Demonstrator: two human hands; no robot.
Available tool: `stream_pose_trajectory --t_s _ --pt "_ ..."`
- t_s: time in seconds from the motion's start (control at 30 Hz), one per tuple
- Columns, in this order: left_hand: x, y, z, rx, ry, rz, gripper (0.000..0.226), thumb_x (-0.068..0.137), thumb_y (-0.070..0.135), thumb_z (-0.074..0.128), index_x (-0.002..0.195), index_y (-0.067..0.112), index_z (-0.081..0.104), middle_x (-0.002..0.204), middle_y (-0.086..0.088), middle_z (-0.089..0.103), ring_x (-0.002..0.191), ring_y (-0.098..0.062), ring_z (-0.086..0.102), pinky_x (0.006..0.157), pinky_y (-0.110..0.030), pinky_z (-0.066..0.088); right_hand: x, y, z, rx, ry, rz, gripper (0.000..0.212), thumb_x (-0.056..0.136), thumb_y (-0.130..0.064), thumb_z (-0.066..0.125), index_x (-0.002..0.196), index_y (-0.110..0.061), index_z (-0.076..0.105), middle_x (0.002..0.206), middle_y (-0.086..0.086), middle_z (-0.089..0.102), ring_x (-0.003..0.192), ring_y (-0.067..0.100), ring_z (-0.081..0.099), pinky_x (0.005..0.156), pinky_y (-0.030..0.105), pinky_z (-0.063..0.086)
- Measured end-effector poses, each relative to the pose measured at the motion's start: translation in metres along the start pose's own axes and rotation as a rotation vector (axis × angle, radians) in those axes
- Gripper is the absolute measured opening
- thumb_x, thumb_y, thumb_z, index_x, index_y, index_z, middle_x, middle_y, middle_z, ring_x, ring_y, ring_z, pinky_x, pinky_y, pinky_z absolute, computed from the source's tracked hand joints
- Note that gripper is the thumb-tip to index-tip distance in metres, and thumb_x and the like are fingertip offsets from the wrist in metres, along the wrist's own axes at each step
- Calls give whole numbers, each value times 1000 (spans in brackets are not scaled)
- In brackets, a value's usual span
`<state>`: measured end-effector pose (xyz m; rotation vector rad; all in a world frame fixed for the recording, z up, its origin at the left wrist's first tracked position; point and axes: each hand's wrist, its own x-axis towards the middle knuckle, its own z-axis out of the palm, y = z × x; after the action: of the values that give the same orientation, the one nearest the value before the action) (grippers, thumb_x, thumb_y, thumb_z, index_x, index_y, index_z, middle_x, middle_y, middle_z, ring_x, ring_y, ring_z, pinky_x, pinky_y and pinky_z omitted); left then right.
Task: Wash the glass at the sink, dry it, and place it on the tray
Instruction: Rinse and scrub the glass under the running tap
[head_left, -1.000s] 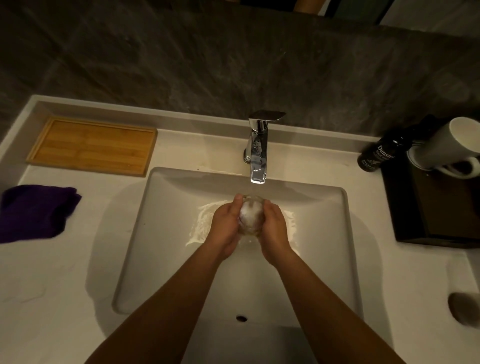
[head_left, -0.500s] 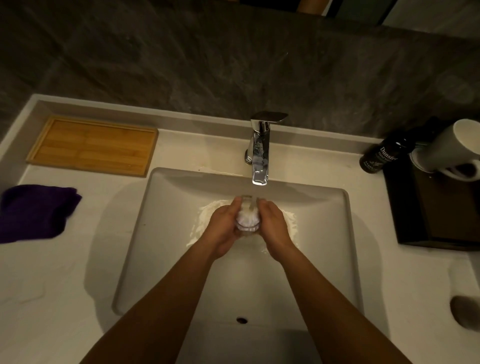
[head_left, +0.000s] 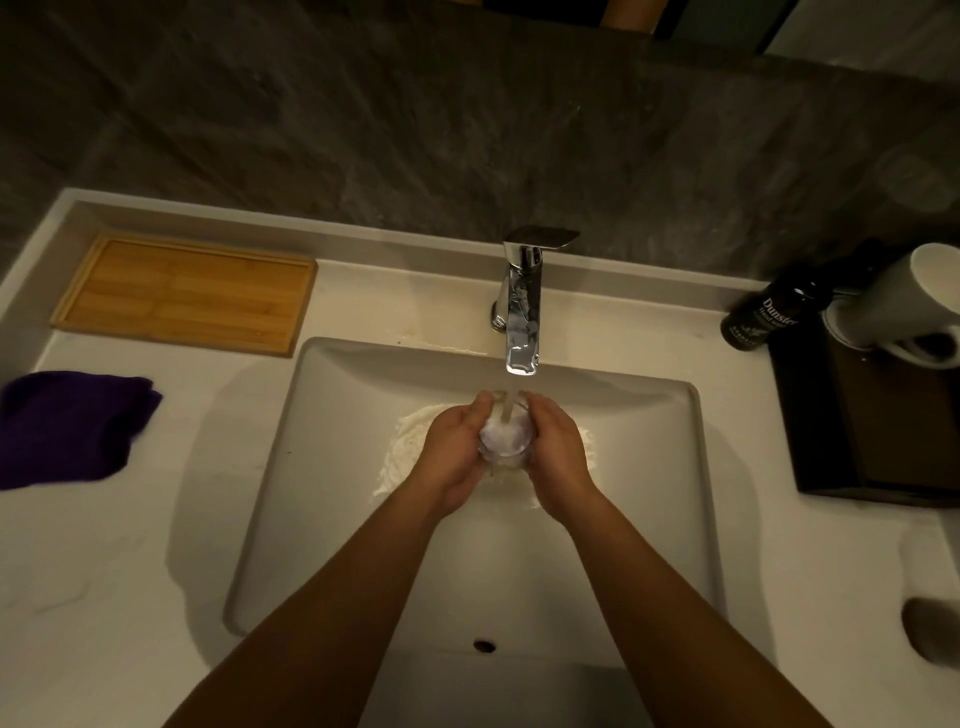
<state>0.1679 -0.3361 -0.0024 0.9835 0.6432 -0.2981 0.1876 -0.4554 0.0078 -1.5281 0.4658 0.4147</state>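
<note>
You have the glass at the centre of the frame, cupped between both hands over the sink, mouth up under the stream from the tap. Your left hand wraps its left side and your right hand its right side, fingers of both curled closed around the wall. Water is churning white inside it, and foam spreads on the basin floor beneath.

The main risk, as I judge it, is slip: wet glass, wet skin, and a hard basin right below. If you loosen either hand to turn it, keep the other clamped. The stream also strikes close to the rim, so tilting may send spray onto the counter.

The drying step is not yet begun. The purple cloth lies at the left edge, well apart from the sink, and the tray sits at upper left. Carrying a dripping glass that far one-handed invites a drop; shake it off first.
</note>
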Motion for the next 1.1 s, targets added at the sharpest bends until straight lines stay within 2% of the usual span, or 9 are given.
stream_pose_trajectory --t_s 0.13,0.3,0.47,0.53,0.63,0.73,0.83,1.0,1.1 --pt "-1 -9 5 -40 32 -10 43 106 36 53 125 1 68 118 -20 76 111 -36 73 97 -49 56 -2 7 4 54 58 53 48 93 -51 52 117 -14 71 121 12 76 115 30 72 103 51 56" --pt "5 1 -3 59 -12 -54 43 104 35 56 118 -2 71 114 -23 76 97 -33 74 79 -37 59 8 0 -8 -51 -53 -2 29 106 -24 53 99 -12 79 103 13 79 94 24 70 90 41 52" --pt "-1 -14 7 -94 6 -7 41 108 31 49 124 0 69 120 -22 74 115 -38 70 100 -47 55 2 14 -1 130 41 97 45 100 -44 52 122 -12 75 124 15 79 118 34 73 107 54 56" --pt "-1 -7 2 7 -22 -61 40 106 35 51 119 5 73 118 -19 76 111 -38 71 95 -46 55 4 12 -4 40 21 63 47 97 -48 52 117 -12 75 121 13 79 115 31 74 108 52 55" --pt "4 3 -2 179 -55 -92 43 104 38 55 116 1 73 112 -20 77 95 -32 74 76 -35 57 7 5 -11 -66 -39 10 31 106 -29 53 106 -10 78 114 16 79 105 28 73 102 46 54" --pt "-1 -2 5 10 -1 5 36 106 30 53 113 1 73 108 -18 78 98 -32 75 87 -40 58 3 9 -7 43 -16 34 39 101 -36 54 120 -10 77 123 15 79 118 33 74 105 49 55" --pt "-4 -7 4 -100 9 -21 36 107 32 51 120 4 71 118 -18 76 106 -32 74 98 -49 56 -4 16 0 51 -2 74 45 97 -50 51 124 -22 73 125 6 78 117 28 74 93 48 61" --pt "0 10 -8 231 -40 -219 46 96 49 64 116 8 76 112 -14 79 105 -33 74 92 -47 54 2 13 -7 -75 -83 51 28 110 -26 49 104 -22 76 113 6 79 109 23 74 104 42 54" --pt "-1 7 -5 187 -24 -117 44 97 43 65 110 3 77 109 -22 78 106 -43 73 89 -51 57 -3 15 -1 -16 8 58 42 101 -42 52 117 -12 76 121 14 78 117 30 73 110 51 53"
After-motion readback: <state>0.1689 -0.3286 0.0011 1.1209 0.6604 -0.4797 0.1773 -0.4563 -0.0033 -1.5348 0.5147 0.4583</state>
